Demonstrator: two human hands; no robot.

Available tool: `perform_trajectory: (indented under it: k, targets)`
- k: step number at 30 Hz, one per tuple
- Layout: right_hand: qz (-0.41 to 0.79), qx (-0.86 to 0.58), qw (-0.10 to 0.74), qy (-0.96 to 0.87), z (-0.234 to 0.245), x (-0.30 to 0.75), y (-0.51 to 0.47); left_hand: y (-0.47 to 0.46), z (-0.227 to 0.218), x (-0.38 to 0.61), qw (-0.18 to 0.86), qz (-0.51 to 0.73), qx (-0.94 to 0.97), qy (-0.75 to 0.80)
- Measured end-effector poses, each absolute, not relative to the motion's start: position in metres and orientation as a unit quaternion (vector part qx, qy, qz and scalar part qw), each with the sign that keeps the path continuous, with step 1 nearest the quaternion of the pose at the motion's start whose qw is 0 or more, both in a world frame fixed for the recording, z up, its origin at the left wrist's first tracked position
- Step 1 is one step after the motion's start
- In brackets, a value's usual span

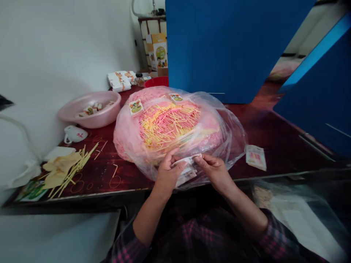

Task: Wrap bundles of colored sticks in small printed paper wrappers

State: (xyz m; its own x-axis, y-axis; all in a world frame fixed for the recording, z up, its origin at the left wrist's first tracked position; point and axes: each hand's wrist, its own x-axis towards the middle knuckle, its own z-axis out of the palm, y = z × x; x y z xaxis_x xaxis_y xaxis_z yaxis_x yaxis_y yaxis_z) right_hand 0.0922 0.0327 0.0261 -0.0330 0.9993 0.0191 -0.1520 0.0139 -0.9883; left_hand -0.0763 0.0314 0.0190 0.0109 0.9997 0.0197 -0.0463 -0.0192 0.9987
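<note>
Both my hands grip a small white printed packet (187,170) at the table's front edge. My left hand (168,168) pinches its left side between thumb and fingers. At the packet's upper right corner, my right hand (215,170) has thumb and fingers closed on it. Just beyond them lies a large clear plastic bag (230,128), its mouth spread wide. Pink and yellow thin sticks (171,122) fill it in a loose heap. Two small printed boxes rest on the bag, a left box (136,107) and a right box (177,98).
A pink basin (91,109) holding small boxes stands left, beside a tipped white mug (76,134). Long pale sticks (74,170) and rubber bands lie front left. Another packet (256,157) lies right. Blue panels (219,51) rise behind. A red bowl (157,82) sits at the back.
</note>
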Motion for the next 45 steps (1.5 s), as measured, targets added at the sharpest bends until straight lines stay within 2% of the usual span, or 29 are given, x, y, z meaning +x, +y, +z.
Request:
perform_trajectory:
  k: [2, 6, 11, 15, 19, 22, 24, 29, 31, 38, 45]
  targets:
    - [0.567, -0.434, 0.523, -0.465, 0.032, 0.088, 0.034, 0.032, 0.020, -0.079, 0.526, 0.526, 0.476, 0.469]
    - [0.571, -0.435, 0.491, -0.493, 0.038, 0.078, 0.042, 0.027, 0.022, -0.088, 0.482, 0.521, 0.513, 0.483]
    - [0.432, -0.473, 0.476, -0.602, 0.033, 0.062, 0.047, 0.021, 0.025, -0.103, 0.431, 0.525, 0.531, 0.506]
    - [0.313, -0.444, 0.463, -0.701, 0.039, 0.047, 0.051, 0.022, 0.034, -0.122, 0.412, 0.492, 0.592, 0.487]
    - [0.311, -0.402, 0.418, -0.753, 0.056, 0.036, 0.078, 0.024, 0.041, -0.141, 0.296, 0.527, 0.632, 0.484]
    - [0.298, -0.452, 0.414, -0.732, 0.069, 0.027, 0.117, 0.023, 0.040, -0.146, 0.259, 0.533, 0.639, 0.490]
    - [0.271, -0.491, 0.371, -0.740, 0.077, 0.016, 0.145, 0.022, 0.037, -0.146, 0.254, 0.535, 0.637, 0.493]
    - [0.117, -0.544, 0.148, -0.817, 0.095, -0.025, 0.191, 0.019, 0.031, -0.147, 0.249, 0.545, 0.627, 0.498]
    - [0.083, -0.567, 0.096, -0.814, 0.099, -0.039, 0.200, 0.018, 0.030, -0.152, 0.250, 0.544, 0.630, 0.495]
    - [0.062, -0.601, 0.008, -0.797, 0.096, -0.067, 0.221, 0.016, 0.024, -0.164, 0.267, 0.544, 0.616, 0.504]
    - [0.090, -0.587, -0.052, -0.803, 0.102, -0.080, 0.231, 0.020, 0.023, -0.165, 0.264, 0.552, 0.605, 0.509]
